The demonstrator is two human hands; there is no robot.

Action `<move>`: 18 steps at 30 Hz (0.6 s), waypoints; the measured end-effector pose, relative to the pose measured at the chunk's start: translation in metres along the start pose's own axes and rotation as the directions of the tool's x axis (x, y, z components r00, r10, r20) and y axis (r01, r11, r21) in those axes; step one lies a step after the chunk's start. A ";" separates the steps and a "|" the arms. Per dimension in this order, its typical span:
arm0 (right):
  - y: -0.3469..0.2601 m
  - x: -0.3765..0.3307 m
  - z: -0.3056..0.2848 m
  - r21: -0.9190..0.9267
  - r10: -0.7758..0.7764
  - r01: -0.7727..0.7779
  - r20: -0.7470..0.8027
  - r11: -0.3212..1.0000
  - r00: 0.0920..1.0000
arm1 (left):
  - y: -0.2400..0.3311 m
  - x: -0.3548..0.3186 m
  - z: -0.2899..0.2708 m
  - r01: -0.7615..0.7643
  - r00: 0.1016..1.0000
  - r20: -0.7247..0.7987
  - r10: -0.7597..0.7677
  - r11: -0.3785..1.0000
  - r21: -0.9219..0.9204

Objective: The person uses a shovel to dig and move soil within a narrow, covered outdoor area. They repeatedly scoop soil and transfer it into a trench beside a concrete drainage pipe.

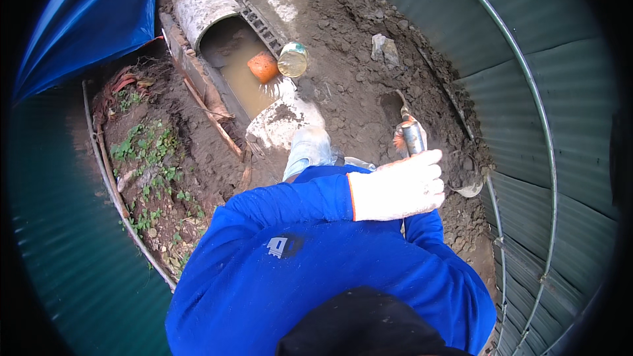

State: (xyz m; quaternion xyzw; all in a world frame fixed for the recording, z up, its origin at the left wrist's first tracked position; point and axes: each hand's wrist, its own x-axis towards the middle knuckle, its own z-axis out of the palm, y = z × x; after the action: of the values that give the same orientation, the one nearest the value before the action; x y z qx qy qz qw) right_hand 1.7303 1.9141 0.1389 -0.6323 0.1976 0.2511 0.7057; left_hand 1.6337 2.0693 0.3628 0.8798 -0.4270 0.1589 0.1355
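Observation:
My left arm, in a blue sleeve, crosses my body to the right. My left hand [399, 189], in a white glove with an orange cuff edge, is closed, its fingers curled around a tool handle. Just past the knuckles, the tool handle [413, 137] shows as a grey metal tube. Beyond it, my right hand [400, 140] is mostly hidden; what seems to be its stained glove shows beside the tube, around the same tool. The tool's far end is near a hollow in the soil [390, 102], and I cannot make out its shape.
A concrete pipe [204, 6] opens onto muddy water [245, 82], with an orange float-like object [263, 66] and a clear container [293, 59] beside it. A pale sack [283, 115] lies by my leg. Corrugated fencing [560, 92] and a metal rail [527, 72] bound the right. Blue tarp [99, 20] hangs left.

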 end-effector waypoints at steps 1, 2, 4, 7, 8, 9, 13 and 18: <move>-0.016 0.017 -0.013 0.081 0.117 -0.121 0.050 0.989 0.992 | -0.012 0.009 -0.010 -0.064 0.997 -0.050 0.057 0.986 -0.156; -0.032 0.036 -0.028 0.155 0.226 -0.241 0.110 0.958 0.968 | -0.024 0.017 -0.017 -0.133 0.989 -0.107 0.105 0.944 -0.302; -0.048 0.071 -0.048 0.682 0.102 -0.505 0.539 0.530 0.836 | -0.047 0.026 -0.024 -0.227 0.958 -0.267 0.109 0.856 -0.465; -0.058 0.117 -0.076 0.842 0.194 -0.233 0.155 0.487 0.969 | -0.109 0.002 -0.003 -0.060 0.943 -0.275 -0.190 0.711 -0.700; -0.060 0.134 -0.083 0.845 0.185 -0.270 0.205 0.462 0.961 | -0.132 -0.018 0.011 0.098 0.911 -0.230 -0.343 0.721 -0.686; -0.067 0.156 -0.091 0.859 0.172 -0.321 0.273 0.399 0.946 | -0.158 -0.043 0.030 0.272 0.853 -0.170 -0.493 0.698 -0.662; -0.073 0.245 -0.109 0.877 0.157 -0.297 0.255 0.378 0.954 | -0.247 -0.183 0.126 0.687 0.345 0.100 -0.933 0.178 -0.705; -0.089 0.392 -0.139 0.952 0.135 -0.064 0.024 0.300 0.991 | -0.324 -0.339 0.231 0.882 -0.269 0.302 -0.914 -0.360 -0.305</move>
State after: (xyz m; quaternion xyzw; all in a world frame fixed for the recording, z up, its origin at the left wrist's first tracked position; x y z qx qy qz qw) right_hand 2.1019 1.8104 -0.0411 -0.0896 0.3672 0.1104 0.9192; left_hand 1.7305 2.4167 -0.0158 0.8008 0.4298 -0.0774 0.4098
